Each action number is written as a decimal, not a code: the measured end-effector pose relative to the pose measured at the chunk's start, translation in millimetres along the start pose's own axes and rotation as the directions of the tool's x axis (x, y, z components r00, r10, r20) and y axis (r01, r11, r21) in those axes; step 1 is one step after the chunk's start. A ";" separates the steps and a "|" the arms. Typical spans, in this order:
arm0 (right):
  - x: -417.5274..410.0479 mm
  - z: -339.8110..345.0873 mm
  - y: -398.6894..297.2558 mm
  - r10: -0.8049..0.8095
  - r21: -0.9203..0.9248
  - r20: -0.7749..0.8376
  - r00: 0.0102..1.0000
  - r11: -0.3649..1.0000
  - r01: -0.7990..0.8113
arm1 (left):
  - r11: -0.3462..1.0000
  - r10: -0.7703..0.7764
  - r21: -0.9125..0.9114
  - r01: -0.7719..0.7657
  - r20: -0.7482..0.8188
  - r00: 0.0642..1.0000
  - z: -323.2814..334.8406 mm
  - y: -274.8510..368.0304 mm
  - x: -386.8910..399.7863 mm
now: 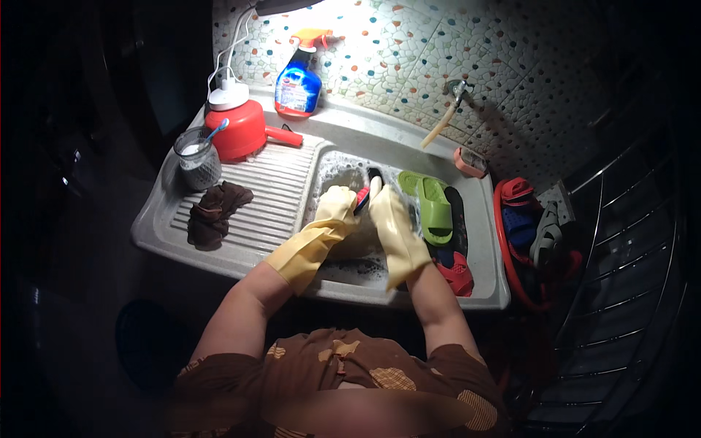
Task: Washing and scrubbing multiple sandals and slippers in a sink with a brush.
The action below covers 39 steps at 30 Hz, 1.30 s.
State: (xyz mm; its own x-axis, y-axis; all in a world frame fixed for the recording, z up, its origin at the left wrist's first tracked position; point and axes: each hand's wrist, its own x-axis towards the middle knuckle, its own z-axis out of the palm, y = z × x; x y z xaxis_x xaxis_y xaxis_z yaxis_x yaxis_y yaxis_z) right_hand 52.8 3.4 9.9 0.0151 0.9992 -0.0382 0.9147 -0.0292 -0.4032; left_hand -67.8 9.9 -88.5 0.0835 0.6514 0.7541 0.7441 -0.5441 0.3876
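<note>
Both my hands wear cream-yellow rubber gloves over the basin (350,249) of a grey stone-like sink. My left hand (337,207) is closed at a red-and-blue item (362,199), mostly hidden by the gloves. Close beside it, my right hand (390,211) is slightly blurred, its fingers pointing toward a dark piece (374,174). Whether the right hand grips that piece is hidden. Foamy, cloudy water lies below. To the right of my right hand are green slippers (436,211), a black sole-like piece (457,213) and red footwear (458,275).
On the ribbed drainboard (268,191) are a crumpled brown cloth (213,213), a glass jar (198,164) and a red long-handled dipper (238,131). A blue spray bottle (298,90) stands behind. A hose hangs from the tap (459,90). At right, more footwear (517,219) sits beside a metal rack (619,274).
</note>
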 end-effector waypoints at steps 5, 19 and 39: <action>-11.5 27.4 31.1 -0.284 -0.262 0.101 0.953 0.917 0.301 | 0.991 -0.125 0.061 0.120 0.079 0.989 7.3 3.4 -2.6; -15.2 -41.0 28.5 -0.006 0.494 0.174 0.985 0.866 -0.082 | 0.999 0.014 -0.044 0.006 0.427 0.904 -22.6 12.5 24.6; 115.9 -44.4 -173.3 -0.784 0.130 -0.109 0.612 0.599 0.790 | 0.963 -0.151 -0.198 0.180 0.151 0.977 -25.4 22.6 8.6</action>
State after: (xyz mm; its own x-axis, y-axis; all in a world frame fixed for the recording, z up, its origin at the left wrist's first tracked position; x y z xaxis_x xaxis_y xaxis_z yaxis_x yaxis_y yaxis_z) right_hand -86.0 125.5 116.0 -0.6638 0.6371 0.3919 0.5072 0.7685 -0.3902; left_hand -67.1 -10.3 -59.8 0.0693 0.7988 0.5976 0.6007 -0.5117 0.6143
